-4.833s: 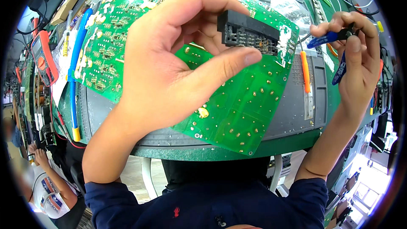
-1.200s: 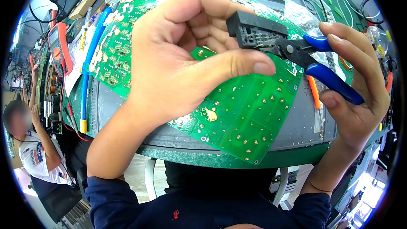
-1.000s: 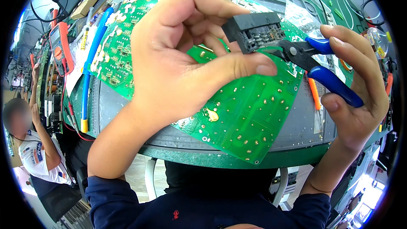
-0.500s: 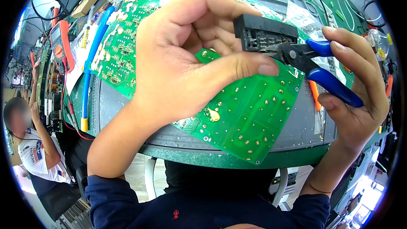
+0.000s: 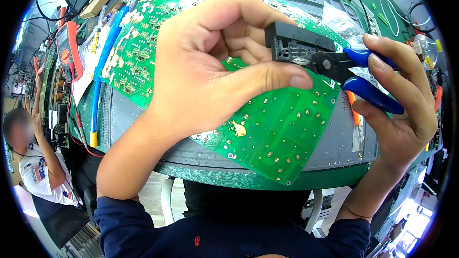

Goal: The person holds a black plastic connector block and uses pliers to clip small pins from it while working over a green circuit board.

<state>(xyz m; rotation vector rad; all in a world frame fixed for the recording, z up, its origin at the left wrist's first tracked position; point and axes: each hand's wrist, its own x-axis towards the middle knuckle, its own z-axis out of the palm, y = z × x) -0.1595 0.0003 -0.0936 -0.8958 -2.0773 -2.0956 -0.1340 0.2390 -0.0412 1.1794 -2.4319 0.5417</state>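
Note:
Between the thumb and fingers of my left hand [image 5: 201,71] is a black rectangular component [image 5: 299,40], a plastic block whose recessed side shows small metal parts. My right hand [image 5: 406,91] holds blue-handled flush cutters [image 5: 375,95], fingers on the upper handle and thumb by the lower one. The cutters' jaws reach into the recessed side of the block, next to my left thumb; their exact bite is hard to make out. Beneath both hands lies a large green circuit board [image 5: 267,138], solder side up, with yellowish blobs across its far left part.
The board rests on a grey work mat [image 5: 191,157] on a green table. At left are a blue tube-like tool [image 5: 98,100] and an orange multimeter [image 5: 69,52]. An orange-handled tool [image 5: 354,107] lies right of the board, clear plastic bags [image 5: 337,16] beyond. Another person [image 5: 40,162] works at far left.
The cutters' handles have come closer together, and their jaws have moved slightly left along the black block. The block has tilted and lowered a little in my left hand.

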